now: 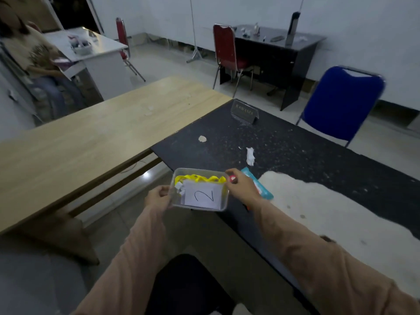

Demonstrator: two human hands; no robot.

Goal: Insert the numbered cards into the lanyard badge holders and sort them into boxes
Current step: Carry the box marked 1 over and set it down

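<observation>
Card [203, 196] and lanyard [200, 178] in box [223, 206], before desk [284, 144]

One camera sits on the person's head, looking forward and down along both sleeves. It is close above the hands at the dark table [284, 142], and wide enough to take in the room's far wall.

Gripped at both ends by the left hand [159, 197] and right hand [241, 184], the box [223, 206] is clear, glossy plastic; inside lie a matt white paper card [202, 196] and a yellow cloth lanyard [200, 178]. Beyond the grip the black tabletop [284, 142] looks matt and speckled. To its left the table [91, 142] is smooth pale wood.
</observation>
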